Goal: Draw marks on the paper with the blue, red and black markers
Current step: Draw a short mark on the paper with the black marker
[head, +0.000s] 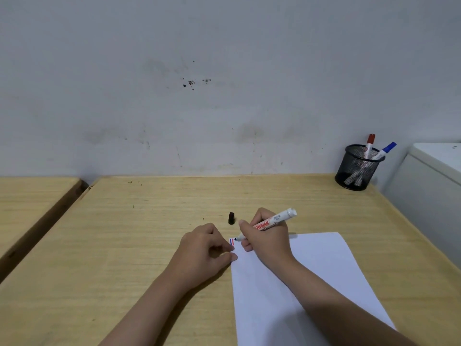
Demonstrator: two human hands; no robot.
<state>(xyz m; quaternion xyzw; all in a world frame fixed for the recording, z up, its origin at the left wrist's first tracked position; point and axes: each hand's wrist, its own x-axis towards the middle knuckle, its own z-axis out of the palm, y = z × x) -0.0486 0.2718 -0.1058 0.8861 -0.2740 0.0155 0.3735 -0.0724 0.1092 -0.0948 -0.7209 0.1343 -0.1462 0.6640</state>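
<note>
A white sheet of paper (311, 275) lies on the wooden desk (124, 245), right of centre. My right hand (267, 239) grips an uncapped white marker (274, 221), its dark tip touching the paper's far left corner beside a short blue mark and a short red mark (232, 241). The marker's black cap (231, 218) stands on the desk just beyond the paper. My left hand (204, 248) rests on the desk with its fingers curled, the fingertips pressing the paper's left edge. A red marker (369, 145) and a blue marker (385, 150) stand capped in a black mesh cup (355, 171).
The mesh cup stands at the desk's far right corner against the wall. A white cabinet (434, 186) borders the desk on the right. A second wooden desk (30, 201) sits to the left, across a narrow gap.
</note>
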